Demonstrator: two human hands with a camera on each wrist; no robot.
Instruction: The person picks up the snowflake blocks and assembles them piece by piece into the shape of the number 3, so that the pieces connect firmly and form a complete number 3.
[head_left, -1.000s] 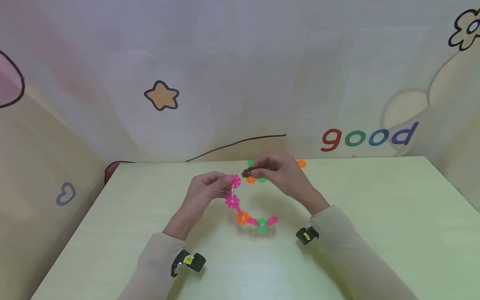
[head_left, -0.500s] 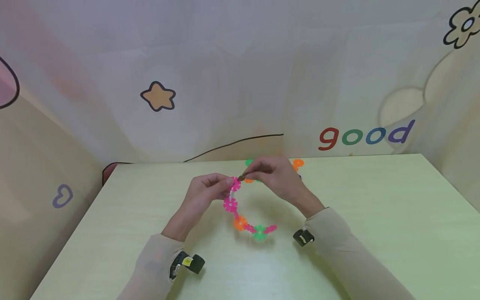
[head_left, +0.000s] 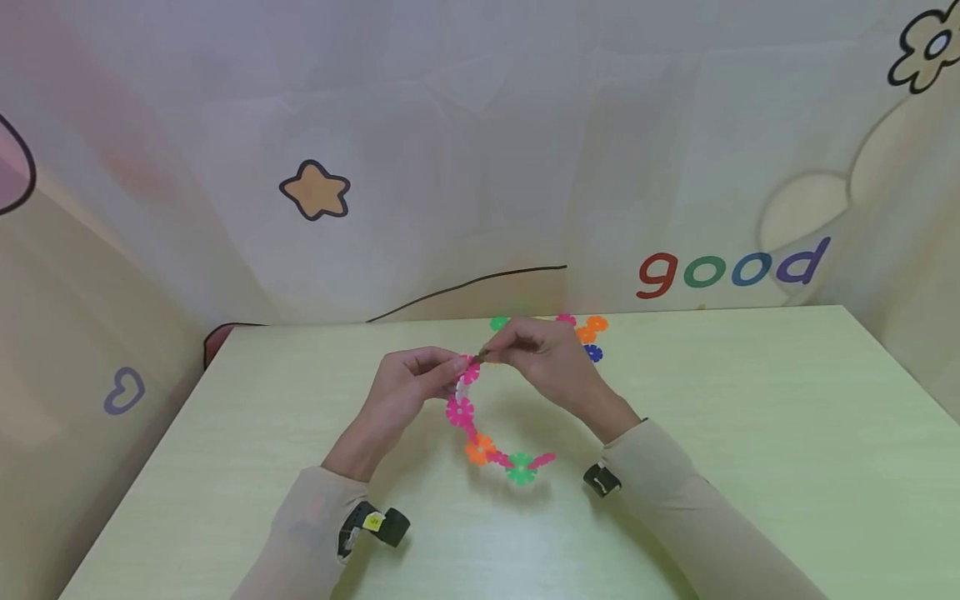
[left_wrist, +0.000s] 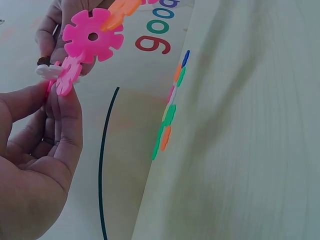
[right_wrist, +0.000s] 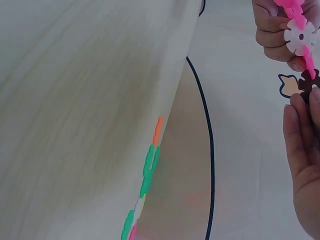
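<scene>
Pale green table (head_left: 750,433) pushed into a corner, walls covered in a cartoon print with a star and the word "good" on it.

The chain (head_left: 480,433) of snowflake discs is held up just over the middle of the table. It curves from a pink disc at the top, down through a white one, another pink, orange, then green, with its low end close to the tabletop. The brown disc (right_wrist: 307,82) sits right against the top pink one, edge to edge; I can't tell if the slots have actually seated.

To do this bit well, I'd say line the brown disc's notch square with the notch on the pink disc, turn it crosswise to that disc, and push straight in, not at an angle. Brace the chain right next to the joint so it doesn't flex or pop a link further down.

Left hand (head_left: 408,387): fingers and thumb closed narrow, pinching the top pink disc. Right hand (head_left: 536,350): fingertips pinched tight on the brown disc, pressing it toward the left hand. The two sets of fingertips nearly touch.

A loose pile (head_left: 581,329) of spare discs lies by the far table edge, just behind the right hand.
</scene>
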